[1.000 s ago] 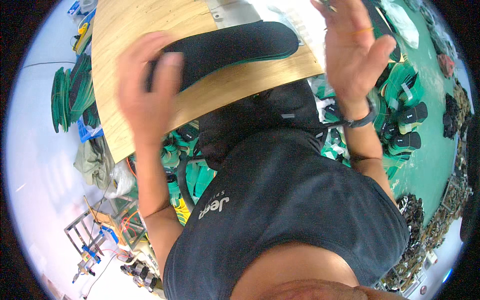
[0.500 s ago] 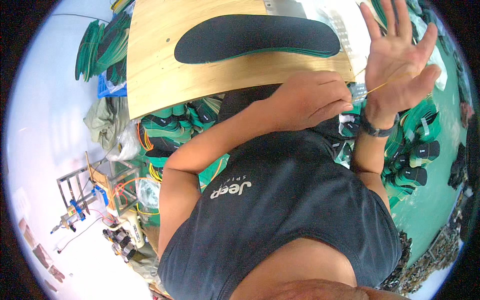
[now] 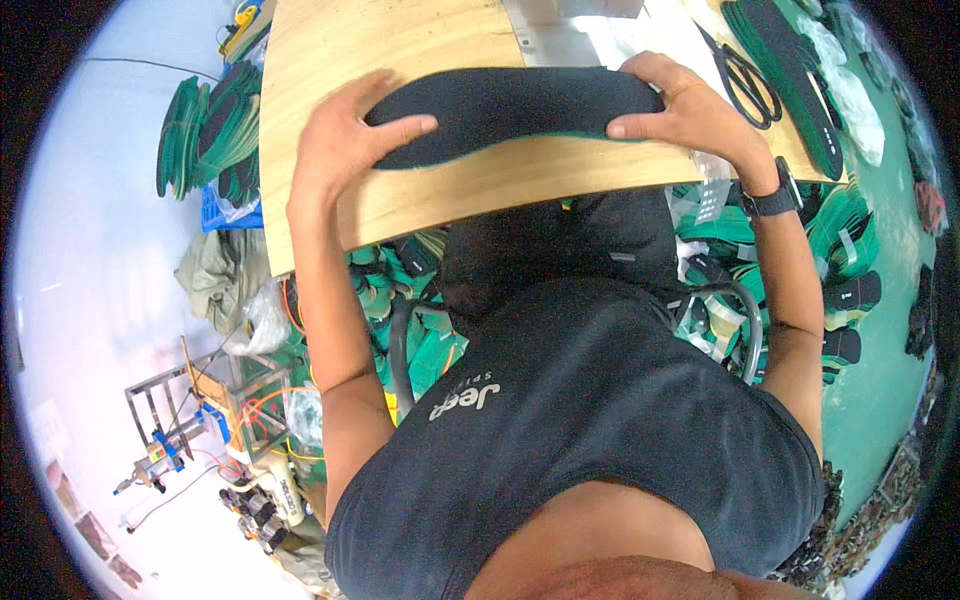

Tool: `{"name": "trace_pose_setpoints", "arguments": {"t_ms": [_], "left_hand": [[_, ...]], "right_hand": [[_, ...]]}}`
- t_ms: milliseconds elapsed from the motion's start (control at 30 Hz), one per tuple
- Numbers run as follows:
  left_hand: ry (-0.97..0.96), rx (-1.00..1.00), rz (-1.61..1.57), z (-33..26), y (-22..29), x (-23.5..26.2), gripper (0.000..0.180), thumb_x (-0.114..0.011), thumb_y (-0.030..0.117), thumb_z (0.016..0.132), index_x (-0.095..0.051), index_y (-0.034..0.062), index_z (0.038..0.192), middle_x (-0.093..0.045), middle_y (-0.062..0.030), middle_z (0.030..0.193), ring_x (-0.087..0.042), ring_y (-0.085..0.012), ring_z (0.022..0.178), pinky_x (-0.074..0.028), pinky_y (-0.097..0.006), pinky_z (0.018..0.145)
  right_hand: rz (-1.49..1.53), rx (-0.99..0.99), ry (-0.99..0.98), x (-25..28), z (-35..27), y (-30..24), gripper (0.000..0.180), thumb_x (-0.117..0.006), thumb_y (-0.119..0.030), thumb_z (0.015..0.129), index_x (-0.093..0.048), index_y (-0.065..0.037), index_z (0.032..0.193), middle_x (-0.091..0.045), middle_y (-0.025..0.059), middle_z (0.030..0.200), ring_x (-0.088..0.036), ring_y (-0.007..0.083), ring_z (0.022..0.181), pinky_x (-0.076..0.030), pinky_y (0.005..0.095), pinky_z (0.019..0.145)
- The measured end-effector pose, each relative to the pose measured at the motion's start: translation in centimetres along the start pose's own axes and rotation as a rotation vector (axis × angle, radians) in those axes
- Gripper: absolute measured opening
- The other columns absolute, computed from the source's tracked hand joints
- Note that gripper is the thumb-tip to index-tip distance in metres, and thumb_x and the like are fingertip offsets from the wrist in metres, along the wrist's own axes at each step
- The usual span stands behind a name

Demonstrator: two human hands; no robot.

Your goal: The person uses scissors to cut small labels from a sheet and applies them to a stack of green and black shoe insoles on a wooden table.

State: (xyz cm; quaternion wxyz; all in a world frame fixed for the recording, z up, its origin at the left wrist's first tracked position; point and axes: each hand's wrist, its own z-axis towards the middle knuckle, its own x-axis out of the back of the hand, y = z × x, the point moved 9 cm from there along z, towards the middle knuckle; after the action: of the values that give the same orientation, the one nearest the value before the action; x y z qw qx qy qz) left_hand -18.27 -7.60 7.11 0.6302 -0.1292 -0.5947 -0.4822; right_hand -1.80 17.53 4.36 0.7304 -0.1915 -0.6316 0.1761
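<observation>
A stack of black insoles (image 3: 515, 115) with green edges lies on the wooden table, its long side toward me. My left hand (image 3: 352, 135) grips the stack's left end, thumb on the top face and fingers round the far edge. At the other end my right hand (image 3: 690, 110) holds it in the same way, thumb near the front edge. A thin yellow rubber band (image 3: 686, 89) shows across the right hand's fingers. A dark watch (image 3: 770, 202) is on the right wrist.
Black-handled scissors (image 3: 748, 88) and another row of insoles (image 3: 790, 85) lie on the table (image 3: 400, 215) at the right. Bundles of green insoles (image 3: 215, 130) are stacked off its left side. More bundles (image 3: 840, 235) are piled below, and a metal-framed device (image 3: 215, 400) stands at lower left.
Both hands have moved from stretching the yellow band at the right to gripping the two ends of the insole stack. The stack now appears lower in view. Scissors have come into sight.
</observation>
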Motion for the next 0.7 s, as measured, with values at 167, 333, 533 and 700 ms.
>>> {"name": "trace_pose_setpoints", "arguments": {"t_ms": [167, 333, 533, 700], "left_hand": [[-0.169, 0.067, -0.359, 0.1, -2.2, -3.0, 0.072, -0.083, 0.037, 0.064, -0.059, 0.0018, 0.122, -0.061, -0.0172, 0.113, -0.059, -0.0259, 0.105, -0.046, -0.034, 0.091], [-0.038, -0.076, -0.282, -0.7, 0.7, 0.0, 0.076, -0.087, 0.027, 0.054, -0.059, 0.0042, 0.121, -0.053, -0.0096, 0.098, -0.053, -0.0219, 0.092, -0.044, -0.032, 0.084], [0.109, -0.25, -0.376, -2.6, 0.7, 0.2, 0.074, -0.086, 0.014, 0.052, -0.059, 0.0041, 0.12, -0.057, -0.0111, 0.11, -0.055, -0.0228, 0.104, -0.044, -0.033, 0.09], [0.165, -0.031, -0.453, -3.2, -0.9, -1.2, 0.068, -0.086, 0.014, 0.054, -0.058, 0.0014, 0.115, -0.059, -0.0125, 0.109, -0.057, -0.0243, 0.103, -0.044, -0.035, 0.091]], "right_hand": [[-0.065, 0.127, -0.152, -0.5, 1.2, -2.6, 0.069, -0.082, -0.036, 0.067, -0.054, 0.0, 0.118, -0.056, 0.0174, 0.109, -0.054, 0.0309, 0.106, -0.042, 0.0356, 0.092], [0.095, 0.005, -0.147, -0.8, 0.4, -3.4, 0.069, -0.084, -0.022, 0.063, -0.046, -0.001, 0.118, -0.053, 0.0172, 0.105, -0.054, 0.0307, 0.102, -0.042, 0.0339, 0.089], [0.084, 0.377, 0.186, 0.5, -0.4, -4.4, 0.065, -0.083, -0.02, 0.065, -0.045, -0.002, 0.116, -0.055, 0.0156, 0.097, -0.056, 0.0362, 0.093, -0.046, 0.0374, 0.084], [0.276, 0.026, 0.201, -0.9, -1.2, -0.7, 0.066, -0.085, -0.026, 0.067, -0.051, -0.003, 0.12, -0.053, 0.0148, 0.114, -0.054, 0.0246, 0.105, -0.044, 0.033, 0.089]]}}
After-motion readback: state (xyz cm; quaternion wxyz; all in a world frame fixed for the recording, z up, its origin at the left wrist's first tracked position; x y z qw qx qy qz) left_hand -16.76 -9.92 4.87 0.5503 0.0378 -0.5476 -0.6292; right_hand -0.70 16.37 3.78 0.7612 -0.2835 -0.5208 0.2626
